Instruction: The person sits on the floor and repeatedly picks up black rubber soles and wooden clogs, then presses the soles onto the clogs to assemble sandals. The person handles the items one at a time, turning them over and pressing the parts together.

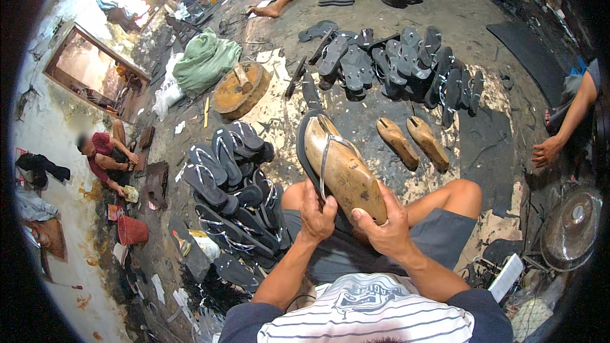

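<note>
Over my lap I hold a yellowish wooden shoe last (pixel 346 174) set into a black flip-flop (pixel 302 144), its toe pointing away from me. The thin grey strap (pixel 325 164) crosses over the last. My left hand (pixel 318 214) is closed at the left edge of the flip-flop, the thumb close to the strap's end. Around the heel end of the last my right hand (pixel 387 228) is wrapped, its thumb lying on top. The undersides of both grips are hidden. Beyond my hands two wooden lasts (pixel 412 141) lie side by side on the floor.
Dark flip-flops (pixel 232 178) are heaped at my left, and more flip-flops (pixel 394 63) stand in rows ahead. A round wooden block (pixel 241 92) sits beside a green sack (pixel 206 60). At right are a fan (pixel 570 228) and another person's hand (pixel 548 151). Other people sit farther off.
</note>
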{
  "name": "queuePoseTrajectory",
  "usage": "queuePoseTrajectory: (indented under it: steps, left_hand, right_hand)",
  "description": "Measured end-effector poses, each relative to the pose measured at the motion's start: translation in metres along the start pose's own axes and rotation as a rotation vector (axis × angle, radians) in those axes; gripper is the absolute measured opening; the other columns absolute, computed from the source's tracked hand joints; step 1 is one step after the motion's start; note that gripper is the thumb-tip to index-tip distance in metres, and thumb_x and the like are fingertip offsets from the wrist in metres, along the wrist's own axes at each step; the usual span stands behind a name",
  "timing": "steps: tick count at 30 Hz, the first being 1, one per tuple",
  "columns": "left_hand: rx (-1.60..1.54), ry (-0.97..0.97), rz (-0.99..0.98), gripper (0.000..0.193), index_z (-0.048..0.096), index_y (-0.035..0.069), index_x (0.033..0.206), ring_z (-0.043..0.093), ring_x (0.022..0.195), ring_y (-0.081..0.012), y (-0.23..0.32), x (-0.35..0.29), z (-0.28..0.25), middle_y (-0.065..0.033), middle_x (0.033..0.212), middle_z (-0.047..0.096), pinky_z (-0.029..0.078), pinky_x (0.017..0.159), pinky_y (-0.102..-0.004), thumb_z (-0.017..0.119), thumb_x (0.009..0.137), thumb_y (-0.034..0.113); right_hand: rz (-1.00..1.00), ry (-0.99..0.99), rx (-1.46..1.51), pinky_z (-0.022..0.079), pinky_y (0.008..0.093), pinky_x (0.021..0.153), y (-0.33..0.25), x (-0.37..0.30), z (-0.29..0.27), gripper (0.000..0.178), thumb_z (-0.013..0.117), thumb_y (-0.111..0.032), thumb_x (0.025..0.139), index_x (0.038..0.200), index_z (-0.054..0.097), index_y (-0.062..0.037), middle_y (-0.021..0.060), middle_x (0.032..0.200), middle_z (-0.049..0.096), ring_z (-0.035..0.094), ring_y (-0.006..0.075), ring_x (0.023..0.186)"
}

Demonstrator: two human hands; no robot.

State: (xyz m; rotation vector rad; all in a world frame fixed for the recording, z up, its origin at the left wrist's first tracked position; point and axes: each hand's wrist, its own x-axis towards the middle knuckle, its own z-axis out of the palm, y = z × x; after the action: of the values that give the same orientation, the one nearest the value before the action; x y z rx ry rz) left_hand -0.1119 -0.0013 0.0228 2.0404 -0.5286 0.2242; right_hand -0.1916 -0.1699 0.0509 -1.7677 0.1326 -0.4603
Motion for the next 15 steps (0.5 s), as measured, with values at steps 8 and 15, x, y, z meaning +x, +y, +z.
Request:
queuePoseTrajectory:
  steps: [8,15]
  left_hand:
    - [-1.528,-0.054,-0.218,0.061,0.038,0.017,0.149,0.046,0.133,-0.0367,0.017,0.099,-0.029,-0.0164,0.151,0.04,0.043,0.106,-0.0586,0.031,0.103,0.057]
    - [-1.108,0.1,-0.325,0.057,0.018,0.016,0.154,0.05,0.128,-0.0304,0.031,0.053,-0.01,-0.0131,0.147,0.041,0.046,0.105,-0.0458,0.035,0.108,0.043]
  right_hand:
    - [-0.227,-0.007,-0.019,0.045,0.0411,0.098,-0.002,-0.015,0.01,0.067,0.082,-0.015,0.079,0.136,0.051,0.0028,0.0221,0.124,0.057,0.056,0.0348,0.114]
    - [-0.309,-0.02,-0.107,0.042,0.043,0.099,0.01,-0.013,0.013,0.07,0.085,-0.014,0.076,0.135,0.05,-0.0019,0.0197,0.127,0.053,0.052,0.0348,0.115]
